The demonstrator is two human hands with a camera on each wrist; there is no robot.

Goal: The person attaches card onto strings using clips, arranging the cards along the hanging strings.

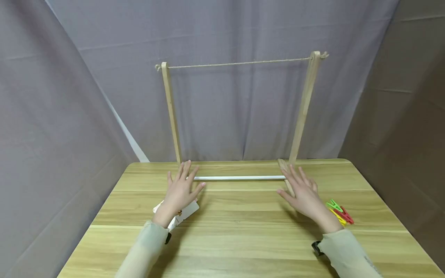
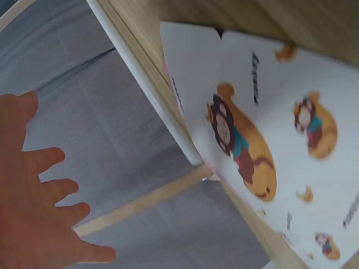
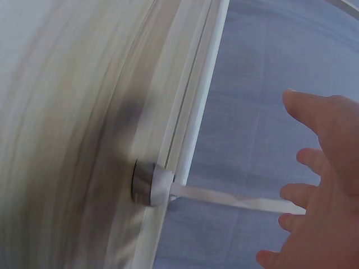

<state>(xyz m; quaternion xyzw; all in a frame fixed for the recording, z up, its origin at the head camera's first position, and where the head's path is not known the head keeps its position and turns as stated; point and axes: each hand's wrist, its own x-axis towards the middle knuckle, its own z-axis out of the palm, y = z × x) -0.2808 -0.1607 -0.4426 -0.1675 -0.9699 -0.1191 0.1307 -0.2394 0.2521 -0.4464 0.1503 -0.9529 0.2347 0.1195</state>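
Both left hand (image 1: 178,194) and right hand (image 1: 303,197) free, fingers loosely spread, hovering by matching ends of white rod (image 1: 240,178). Rod's on desk (image 1: 240,239), running between two wooden posts (image 1: 303,112), string (image 1: 240,63) strung well above it. White monkey-print stuff (image 1: 189,210), cloth or paper (can't tell), nearer side of rod's left end. Pegs (image 1: 345,216), green/yellow/red, bunched nearer side too, out past rod's right end.

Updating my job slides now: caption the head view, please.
Left hand and right hand, fingers spread, above a table, before a wooden frame strung with rope; clothespins at right.
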